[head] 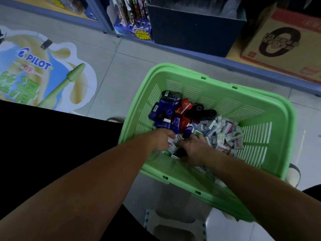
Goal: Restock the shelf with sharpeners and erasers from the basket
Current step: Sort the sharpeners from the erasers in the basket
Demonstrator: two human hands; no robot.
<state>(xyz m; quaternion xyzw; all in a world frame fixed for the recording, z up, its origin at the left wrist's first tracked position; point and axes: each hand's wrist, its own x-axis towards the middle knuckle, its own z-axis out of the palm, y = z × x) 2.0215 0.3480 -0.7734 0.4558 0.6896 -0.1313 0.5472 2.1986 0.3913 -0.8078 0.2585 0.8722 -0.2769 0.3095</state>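
Note:
A green plastic basket (271,108) stands on the floor in front of me. Inside lie several blue, red and black sharpeners (175,112) at the left and a heap of small wrapped erasers (225,131) at the right. Both my hands are down in the near corner of the basket. My left hand (162,139) has its fingers curled down among the items under the blue sharpeners; what it holds is hidden. My right hand (194,147) lies over a dark item and small packets, fingers bent onto them.
The low shelf base (217,58) runs across the back with a dark box (192,26), a cardboard carton (284,44) and a blue display of pens (133,20). A Pilot floor sticker (36,70) lies at left. A white step stool (175,225) sits below the basket.

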